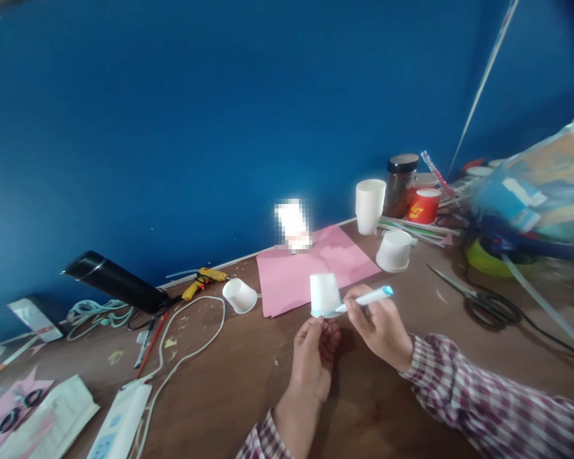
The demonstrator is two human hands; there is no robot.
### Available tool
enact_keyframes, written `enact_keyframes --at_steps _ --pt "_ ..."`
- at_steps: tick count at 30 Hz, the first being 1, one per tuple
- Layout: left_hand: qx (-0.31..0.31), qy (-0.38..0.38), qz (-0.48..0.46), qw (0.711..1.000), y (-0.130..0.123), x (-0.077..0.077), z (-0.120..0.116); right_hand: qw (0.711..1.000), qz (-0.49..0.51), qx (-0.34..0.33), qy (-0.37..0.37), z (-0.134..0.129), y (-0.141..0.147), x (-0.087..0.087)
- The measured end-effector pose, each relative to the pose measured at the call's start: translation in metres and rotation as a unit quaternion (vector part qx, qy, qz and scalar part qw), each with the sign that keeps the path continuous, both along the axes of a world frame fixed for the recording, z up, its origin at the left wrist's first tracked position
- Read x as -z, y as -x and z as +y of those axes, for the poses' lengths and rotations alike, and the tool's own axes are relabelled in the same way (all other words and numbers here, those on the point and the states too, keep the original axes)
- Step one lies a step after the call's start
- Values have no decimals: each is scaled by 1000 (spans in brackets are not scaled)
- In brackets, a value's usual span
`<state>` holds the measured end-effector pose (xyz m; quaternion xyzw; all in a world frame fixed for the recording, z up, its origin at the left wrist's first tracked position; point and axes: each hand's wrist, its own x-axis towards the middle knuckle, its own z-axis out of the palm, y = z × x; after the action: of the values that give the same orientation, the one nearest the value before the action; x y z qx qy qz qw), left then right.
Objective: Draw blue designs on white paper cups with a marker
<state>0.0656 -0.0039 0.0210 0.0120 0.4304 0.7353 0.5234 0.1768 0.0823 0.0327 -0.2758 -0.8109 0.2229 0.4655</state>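
Observation:
My left hand [316, 350] pinches the rim of a white paper cup [324, 292], which is held upside down above the table. Blue marks run along the cup's lower rim. A white marker with a blue end [370, 297] is gripped in my right hand [380, 328], its tip at the rim on the cup's right side. Behind the cup lie pink paper sheets [287, 284]. Another upturned white cup [240, 296] is to the left, and one more [394, 250] stands at the right, near a taller white cup stack [370, 205].
Scissors [478, 299] lie at the right, below a red cup [424, 206] and a dark jar [400, 185]. Leftward are a yellow glue gun [203, 280], a black cylinder [115, 280], loose cables and a white power strip [119, 424]. A blue wall [220, 127] stands behind.

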Motion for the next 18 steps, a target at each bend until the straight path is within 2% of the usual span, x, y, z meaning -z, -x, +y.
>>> enact_keyframes --at_steps 18 --pt "-18 0 -26 1000 1 0 0 1000 -2 7 -1 2 1 0"
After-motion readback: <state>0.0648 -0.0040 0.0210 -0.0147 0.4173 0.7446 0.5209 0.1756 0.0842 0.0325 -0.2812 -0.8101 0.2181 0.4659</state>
